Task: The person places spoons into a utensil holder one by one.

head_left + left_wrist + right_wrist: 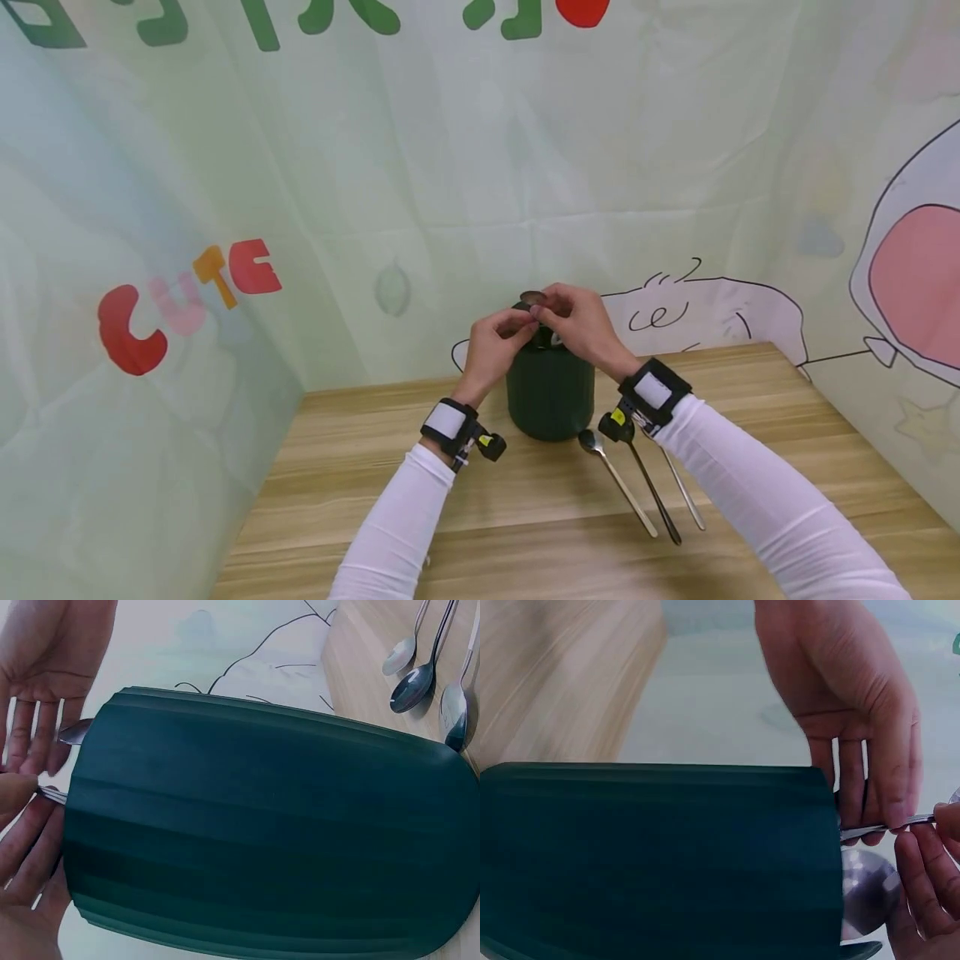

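A dark green ribbed container [551,392] stands upright on the table, below both hands. Over its opening, my left hand [491,354] and right hand [581,321] meet and pinch the thin metal stem of a spoon [532,297], its bowl up. In the right wrist view, the left hand [855,697] grips the stem [874,829] near the rim; the right hand [930,900] holds it farther up. Another spoon's shiny bowl [866,892] pokes out of the container. How far the held stem reaches inside is hidden.
Three spoons lie on the wooden table [360,483] right of the container: a light-handled spoon [618,483], a dark spoon [654,492] and a silver spoon [684,492], partly covered by the right wrist camera. A printed cloth [450,167] hangs behind and at both sides.
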The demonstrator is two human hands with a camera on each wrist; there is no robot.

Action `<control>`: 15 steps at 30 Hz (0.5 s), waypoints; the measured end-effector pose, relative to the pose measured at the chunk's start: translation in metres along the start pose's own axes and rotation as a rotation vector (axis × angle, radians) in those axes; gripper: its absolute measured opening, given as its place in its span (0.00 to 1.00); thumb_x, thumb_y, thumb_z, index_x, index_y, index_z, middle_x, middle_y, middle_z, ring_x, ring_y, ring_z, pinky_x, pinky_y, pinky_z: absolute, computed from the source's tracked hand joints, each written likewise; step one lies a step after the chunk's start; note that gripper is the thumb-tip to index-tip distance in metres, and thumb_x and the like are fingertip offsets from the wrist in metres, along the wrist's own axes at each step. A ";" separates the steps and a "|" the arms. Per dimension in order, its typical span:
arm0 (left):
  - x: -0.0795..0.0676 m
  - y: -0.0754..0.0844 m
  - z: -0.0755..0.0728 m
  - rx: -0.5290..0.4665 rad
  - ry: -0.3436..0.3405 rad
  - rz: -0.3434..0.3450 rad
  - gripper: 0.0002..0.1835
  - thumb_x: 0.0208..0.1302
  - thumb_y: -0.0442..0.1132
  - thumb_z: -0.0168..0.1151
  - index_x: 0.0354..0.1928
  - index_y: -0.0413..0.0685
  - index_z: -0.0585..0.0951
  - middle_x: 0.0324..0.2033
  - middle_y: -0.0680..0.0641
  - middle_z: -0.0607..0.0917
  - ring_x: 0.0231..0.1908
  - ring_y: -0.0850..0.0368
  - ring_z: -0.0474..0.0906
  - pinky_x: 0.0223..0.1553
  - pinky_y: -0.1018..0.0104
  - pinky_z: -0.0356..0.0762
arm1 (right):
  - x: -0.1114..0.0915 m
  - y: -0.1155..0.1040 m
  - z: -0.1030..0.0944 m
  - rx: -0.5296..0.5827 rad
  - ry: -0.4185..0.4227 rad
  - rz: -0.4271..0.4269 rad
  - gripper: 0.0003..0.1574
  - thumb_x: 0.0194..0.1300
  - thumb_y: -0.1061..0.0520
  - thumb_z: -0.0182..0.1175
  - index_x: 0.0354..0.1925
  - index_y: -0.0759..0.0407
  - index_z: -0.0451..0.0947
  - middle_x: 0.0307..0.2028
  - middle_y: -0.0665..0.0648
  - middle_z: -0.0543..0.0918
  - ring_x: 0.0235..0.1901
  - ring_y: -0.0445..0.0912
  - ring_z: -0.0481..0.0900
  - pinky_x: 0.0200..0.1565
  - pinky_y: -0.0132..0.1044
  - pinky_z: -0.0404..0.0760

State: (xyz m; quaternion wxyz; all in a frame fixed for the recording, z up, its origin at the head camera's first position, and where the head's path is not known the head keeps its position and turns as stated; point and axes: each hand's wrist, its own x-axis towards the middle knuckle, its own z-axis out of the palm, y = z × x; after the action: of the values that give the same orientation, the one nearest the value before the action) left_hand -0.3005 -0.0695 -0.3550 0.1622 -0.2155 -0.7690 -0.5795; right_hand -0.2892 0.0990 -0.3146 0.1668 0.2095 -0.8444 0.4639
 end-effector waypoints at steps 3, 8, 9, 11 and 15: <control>0.000 0.000 0.001 0.009 -0.013 0.007 0.10 0.63 0.41 0.68 0.42 0.44 0.87 0.38 0.43 0.89 0.39 0.54 0.85 0.42 0.69 0.82 | -0.001 0.004 0.001 0.001 0.003 0.011 0.08 0.68 0.54 0.62 0.42 0.55 0.82 0.36 0.55 0.87 0.37 0.48 0.84 0.37 0.38 0.77; -0.003 0.005 0.001 0.076 -0.021 0.037 0.10 0.63 0.40 0.67 0.42 0.42 0.87 0.37 0.42 0.90 0.39 0.51 0.86 0.40 0.66 0.81 | -0.002 0.007 0.003 -0.008 -0.004 0.020 0.07 0.69 0.55 0.61 0.43 0.55 0.81 0.35 0.56 0.87 0.35 0.48 0.83 0.35 0.38 0.77; -0.003 0.005 0.001 0.098 -0.022 0.043 0.09 0.63 0.40 0.67 0.41 0.42 0.86 0.37 0.42 0.90 0.39 0.51 0.86 0.41 0.65 0.82 | -0.003 0.008 0.003 -0.019 -0.004 0.014 0.07 0.69 0.55 0.61 0.43 0.55 0.81 0.35 0.56 0.87 0.35 0.48 0.83 0.35 0.38 0.77; -0.003 0.005 0.001 0.145 -0.023 0.057 0.09 0.64 0.39 0.67 0.41 0.42 0.86 0.37 0.43 0.90 0.39 0.52 0.86 0.42 0.62 0.82 | -0.003 0.009 0.004 -0.038 -0.005 -0.005 0.08 0.68 0.55 0.61 0.44 0.55 0.80 0.35 0.56 0.86 0.36 0.48 0.83 0.35 0.39 0.78; -0.003 -0.002 0.001 0.217 -0.033 0.084 0.08 0.64 0.39 0.67 0.41 0.43 0.86 0.36 0.46 0.90 0.40 0.54 0.85 0.45 0.59 0.82 | -0.005 0.010 0.006 -0.125 -0.007 -0.073 0.12 0.68 0.56 0.62 0.49 0.57 0.79 0.35 0.57 0.87 0.38 0.50 0.86 0.40 0.44 0.82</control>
State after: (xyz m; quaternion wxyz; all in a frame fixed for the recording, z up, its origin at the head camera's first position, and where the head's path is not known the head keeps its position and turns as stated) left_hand -0.2990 -0.0692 -0.3590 0.1961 -0.2380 -0.8200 -0.4822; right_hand -0.2902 0.0998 -0.3271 0.1932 0.2310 -0.8641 0.4033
